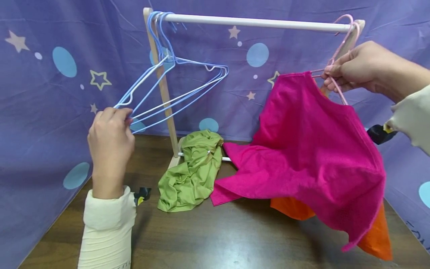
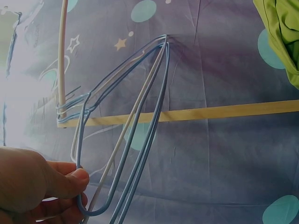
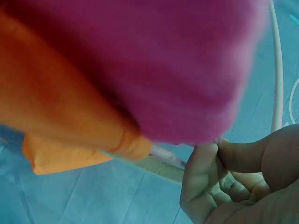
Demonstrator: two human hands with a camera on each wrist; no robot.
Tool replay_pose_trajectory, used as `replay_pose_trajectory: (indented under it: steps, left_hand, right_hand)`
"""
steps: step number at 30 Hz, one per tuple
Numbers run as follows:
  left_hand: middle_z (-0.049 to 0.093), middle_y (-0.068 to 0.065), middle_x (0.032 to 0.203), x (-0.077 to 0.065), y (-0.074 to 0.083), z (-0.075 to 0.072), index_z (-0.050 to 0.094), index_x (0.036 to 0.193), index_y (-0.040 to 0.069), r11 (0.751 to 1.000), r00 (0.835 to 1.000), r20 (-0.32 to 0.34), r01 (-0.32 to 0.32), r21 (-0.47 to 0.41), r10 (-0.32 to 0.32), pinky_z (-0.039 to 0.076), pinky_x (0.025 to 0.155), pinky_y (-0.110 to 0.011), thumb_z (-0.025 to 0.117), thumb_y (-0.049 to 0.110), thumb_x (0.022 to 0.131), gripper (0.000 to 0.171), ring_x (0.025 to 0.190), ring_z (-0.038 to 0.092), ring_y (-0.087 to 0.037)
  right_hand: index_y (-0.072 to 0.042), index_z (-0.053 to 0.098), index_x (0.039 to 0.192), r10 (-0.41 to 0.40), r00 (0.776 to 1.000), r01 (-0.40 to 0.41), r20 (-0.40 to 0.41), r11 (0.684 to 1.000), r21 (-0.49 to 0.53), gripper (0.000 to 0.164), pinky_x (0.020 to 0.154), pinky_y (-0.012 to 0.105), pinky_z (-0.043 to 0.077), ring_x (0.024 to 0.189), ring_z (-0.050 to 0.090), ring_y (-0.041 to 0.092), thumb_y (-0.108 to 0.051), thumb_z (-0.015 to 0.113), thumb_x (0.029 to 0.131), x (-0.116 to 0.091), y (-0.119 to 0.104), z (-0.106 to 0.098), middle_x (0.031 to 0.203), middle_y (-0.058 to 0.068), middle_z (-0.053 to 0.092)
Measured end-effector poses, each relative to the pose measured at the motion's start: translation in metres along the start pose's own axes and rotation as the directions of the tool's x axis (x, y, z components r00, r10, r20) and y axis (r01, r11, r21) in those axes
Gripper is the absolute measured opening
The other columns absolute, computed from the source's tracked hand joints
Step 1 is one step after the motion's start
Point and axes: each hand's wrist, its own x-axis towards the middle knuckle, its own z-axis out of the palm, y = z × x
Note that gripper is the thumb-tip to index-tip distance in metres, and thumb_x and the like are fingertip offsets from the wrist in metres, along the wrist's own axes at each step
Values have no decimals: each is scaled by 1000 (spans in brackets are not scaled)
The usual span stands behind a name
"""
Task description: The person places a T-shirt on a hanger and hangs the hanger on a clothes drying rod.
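My left hand pinches the near corner of a blue hanger. More blue hangers and a white hanger hang close beside it at the rail's left end. At the right end, my right hand grips a pink hanger just below its hook. A magenta garment hangs from that side, its shoulder edge near my fingers. Behind it shows an orange garment, partly hidden. In the right wrist view, thumb and forefinger meet at the magenta cloth's edge, beside a thin pink bar.
A white rail on wooden posts stands on the brown table. Crumpled green cloth lies over the rack's lower left part. A purple patterned curtain surrounds the back and sides.
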Motion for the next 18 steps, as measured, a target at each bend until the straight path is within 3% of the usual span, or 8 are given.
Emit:
replay_pose_trajectory:
  steps: [5, 9, 14, 18]
  left_hand:
    - [68, -28, 102, 1, 0, -1, 72, 111, -8, 1000, 1000, 2, 1, -2, -1, 48, 81, -64, 59, -5, 96, 19, 92, 58, -50]
    - [68, -29, 104, 1, 1, -1, 72, 112, -8, 1000, 1000, 18, 12, 0, -12, 48, 82, -65, 60, -4, 96, 20, 95, 58, -50]
    - [67, -29, 107, 1, 2, -1, 72, 114, -7, 999, 999, 37, 32, 4, -32, 48, 83, -65, 63, -1, 97, 20, 97, 58, -50]
    - [68, -29, 106, 0, 3, 0, 72, 115, -7, 1000, 999, 41, 30, -8, -30, 47, 83, -65, 65, 2, 98, 21, 96, 58, -50]
  right_hand:
    - [-14, 73, 75, -10, 1000, 10, -3, 994, -106, 38, 64, 31, 62, 64, 72, 13, -7, 51, 106, -1, 3, -2, 71, 4, 74]
    - [-13, 73, 78, -66, 998, 60, -17, 966, -252, 33, 63, 31, 61, 63, 71, 11, -9, 55, 105, -6, 3, 0, 69, 1, 72]
    - [4, 73, 92, -122, 991, 90, -53, 909, -407, 24, 59, 31, 61, 59, 69, 9, -12, 60, 103, -9, 1, 6, 66, 1, 70]
    - [17, 68, 107, -147, 985, 83, -88, 857, -508, 34, 57, 32, 60, 57, 71, 11, -17, 63, 102, -12, -1, 9, 64, 1, 71]
